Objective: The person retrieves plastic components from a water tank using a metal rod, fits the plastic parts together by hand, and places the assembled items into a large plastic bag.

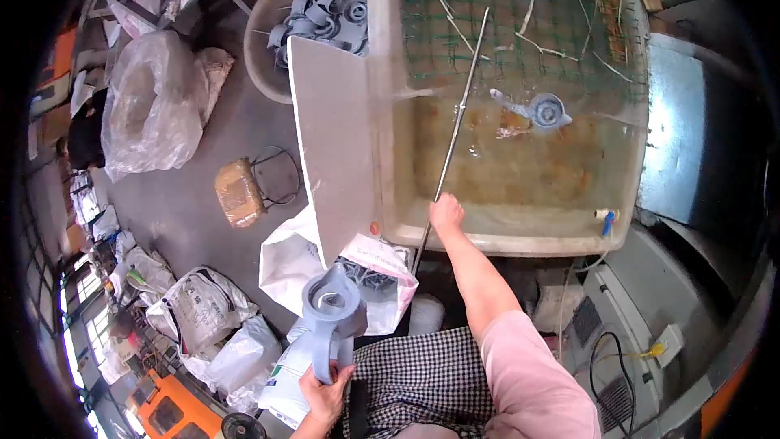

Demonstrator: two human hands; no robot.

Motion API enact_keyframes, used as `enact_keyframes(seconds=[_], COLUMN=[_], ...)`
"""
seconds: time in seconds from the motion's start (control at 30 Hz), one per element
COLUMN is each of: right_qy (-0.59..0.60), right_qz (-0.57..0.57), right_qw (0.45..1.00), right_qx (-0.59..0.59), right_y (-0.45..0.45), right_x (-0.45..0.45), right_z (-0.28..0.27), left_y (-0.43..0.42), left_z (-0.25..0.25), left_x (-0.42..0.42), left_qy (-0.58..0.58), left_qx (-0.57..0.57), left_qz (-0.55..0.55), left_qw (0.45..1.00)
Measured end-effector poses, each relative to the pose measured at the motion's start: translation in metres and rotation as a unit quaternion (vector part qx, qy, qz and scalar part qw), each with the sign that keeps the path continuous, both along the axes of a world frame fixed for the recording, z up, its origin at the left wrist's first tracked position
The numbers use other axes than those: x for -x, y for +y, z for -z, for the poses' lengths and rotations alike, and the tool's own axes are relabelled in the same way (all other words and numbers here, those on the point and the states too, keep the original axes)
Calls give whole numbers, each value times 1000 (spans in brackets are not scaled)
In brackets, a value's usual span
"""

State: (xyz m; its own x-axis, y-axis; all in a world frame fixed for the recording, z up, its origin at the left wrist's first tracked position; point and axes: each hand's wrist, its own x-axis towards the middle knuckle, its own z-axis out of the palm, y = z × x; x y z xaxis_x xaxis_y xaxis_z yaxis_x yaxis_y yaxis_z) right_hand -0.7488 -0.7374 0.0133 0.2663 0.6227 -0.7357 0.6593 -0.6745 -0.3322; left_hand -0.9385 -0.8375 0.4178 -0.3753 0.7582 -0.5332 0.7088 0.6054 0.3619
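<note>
My left hand (pixel 323 397) is closed on the handle of a grey-blue plastic jug (pixel 334 302), its pointed spout facing away from me. The jug is above a white sack (pixel 284 264) that has grey plastic parts inside. My right hand (pixel 447 213) grips a long thin metal rod (pixel 461 110) at the near rim of a water tub (pixel 504 241). The rod slants forward over the water. To the right of the rod, a similar grey jug (pixel 548 111) lies in the water, its handle pointing left.
Green netting (pixel 504 24) with pale strips covers the tub's far part. A grey board (pixel 335 154) stands along its left side. Beyond it, a round basin (pixel 264 73) holds grey parts. A taped stool (pixel 240 193) and plastic bags (pixel 154 106) are on the left floor.
</note>
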Motion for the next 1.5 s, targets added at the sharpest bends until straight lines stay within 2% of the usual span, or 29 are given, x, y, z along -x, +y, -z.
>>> enact_keyframes(seconds=[0.07,0.13,0.17,0.2,0.23,0.27,0.33,0.4,0.47,0.53,0.6,0.77,0.93,1.0,1.13,1.2,1.27,1.37,1.4,1.5], right_qy=[-9,-81,-99,1,103,94,25,-12,-32,-95,-113,-148,-133,-165,-142,-147,-144,-124,-126,-122], right_qz=[21,79,85,184,277,280,242,209,141,28,7,-18,-46,-31,0,-2,-6,-35,-36,-30], right_qw=[1000,989,987,980,953,953,961,973,976,980,983,989,990,986,990,989,990,991,991,992], right_qx=[16,-92,-89,-73,-60,-65,-134,-101,-161,-170,-147,-3,23,13,10,34,4,36,37,-14], right_y=[-1,-11,-12,-11,-8,-9,-19,-48,-96,-151,-200,-276,-303,-303,-288,-283,-285,-278,-276,-263], right_x=[2,-2,-14,-26,-38,-54,-98,-143,-182,-212,-233,-238,-227,-219,-208,-202,-199,-197,-198,-200], right_z=[17,28,14,-2,-24,-52,-123,-176,-225,-271,-308,-368,-363,-347,-331,-330,-331,-345,-343,-316], left_y=[-8,-9,-4,1,-1,-4,6,20,27,22,23,19,13,17,16,22,18,12,9,-1], left_z=[1,0,-3,-7,-7,-7,-16,-24,-34,-30,-31,-36,-34,-37,-36,-46,-46,-39,-36,-23], left_x=[13,19,16,13,23,33,27,17,8,15,16,0,-3,-6,-6,-16,-11,-3,0,6], left_qy=[-11,-39,-65,-89,-90,-89,-100,-108,-108,-114,-124,-164,-144,-116,-130,-153,-151,-138,-122,-138], left_qx=[12,-13,-26,-42,-38,-36,-46,-55,-81,-84,-86,-79,-61,-66,-77,-47,-49,-52,-53,-61], left_qz=[-7,-52,-69,-86,-33,18,23,30,12,9,90,66,28,74,79,9,10,38,66,49], left_qw=[1000,998,995,991,995,995,994,992,991,990,984,981,987,988,985,987,987,988,989,987])
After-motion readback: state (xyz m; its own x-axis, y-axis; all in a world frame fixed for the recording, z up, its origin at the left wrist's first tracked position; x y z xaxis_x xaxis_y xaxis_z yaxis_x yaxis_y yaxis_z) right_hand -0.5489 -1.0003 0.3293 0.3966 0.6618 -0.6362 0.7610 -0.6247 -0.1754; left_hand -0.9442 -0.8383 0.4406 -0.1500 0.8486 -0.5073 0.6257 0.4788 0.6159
